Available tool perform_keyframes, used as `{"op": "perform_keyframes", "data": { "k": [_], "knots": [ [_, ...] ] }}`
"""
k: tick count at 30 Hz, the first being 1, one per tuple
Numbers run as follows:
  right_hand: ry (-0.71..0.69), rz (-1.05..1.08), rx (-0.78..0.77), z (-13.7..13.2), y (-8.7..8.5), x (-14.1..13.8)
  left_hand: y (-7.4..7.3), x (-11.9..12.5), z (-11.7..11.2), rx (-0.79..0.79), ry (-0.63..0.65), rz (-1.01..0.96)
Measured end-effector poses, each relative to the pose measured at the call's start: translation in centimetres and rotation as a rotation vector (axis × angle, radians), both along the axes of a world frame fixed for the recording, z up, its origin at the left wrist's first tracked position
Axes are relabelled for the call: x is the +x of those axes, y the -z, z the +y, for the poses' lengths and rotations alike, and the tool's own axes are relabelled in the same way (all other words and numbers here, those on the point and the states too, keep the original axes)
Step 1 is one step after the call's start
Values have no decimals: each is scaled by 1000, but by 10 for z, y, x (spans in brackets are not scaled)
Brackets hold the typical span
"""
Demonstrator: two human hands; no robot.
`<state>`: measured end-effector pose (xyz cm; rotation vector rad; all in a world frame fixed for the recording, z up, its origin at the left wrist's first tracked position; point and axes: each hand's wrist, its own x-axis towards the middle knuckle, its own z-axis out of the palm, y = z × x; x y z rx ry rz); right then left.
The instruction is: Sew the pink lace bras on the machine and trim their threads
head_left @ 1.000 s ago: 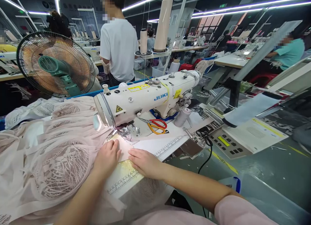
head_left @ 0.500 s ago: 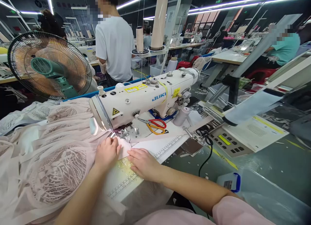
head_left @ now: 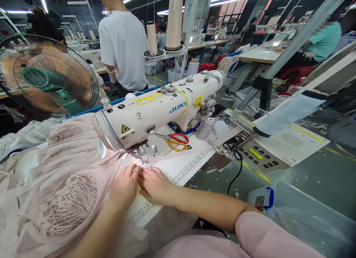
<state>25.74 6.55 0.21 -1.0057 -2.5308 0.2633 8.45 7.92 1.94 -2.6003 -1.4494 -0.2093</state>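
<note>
While your left hand (head_left: 124, 185) lies just beside your right hand (head_left: 156, 185), pale fabric (head_left: 104, 170) shows beneath

Both rest, fingers bent, near the needle end of the sewing machine (head_left: 155, 109); whether they pinch or merely press cannot be told. From them, fabric spreads toward nine o'clock, the machine stands toward twelve, and scissors (head_left: 178, 143) lie between one and two.

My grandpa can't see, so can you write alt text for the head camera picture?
A left hand and right hand rest close together on pale pink fabric at the needle end of a white JUKI sewing machine. Scissors lie beside it, and lacy garments spread to the left.
</note>
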Motion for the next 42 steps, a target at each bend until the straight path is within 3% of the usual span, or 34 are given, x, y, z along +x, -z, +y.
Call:
{"op": "perform_keyframes", "data": {
  "k": [6, 11, 15, 22, 42],
  "knots": [
    [-33, 41, 42, 0, 3, 0, 9, -11, -14, 26, 103, -42],
    [-49, 80, 60, 0, 3, 7, 6, -25, -7, 47, 249, -102],
    [-39, 99, 42, 2, 4, 8, 7, -33, 5, 41, 297, -116],
    [-51, 108, 49, 4, 6, 7, 6, -41, 21, 46, 327, -130],
    [-50, 117, 23, 4, 3, 10, -5, -50, 34, -30, 306, -85]
  ]
}}
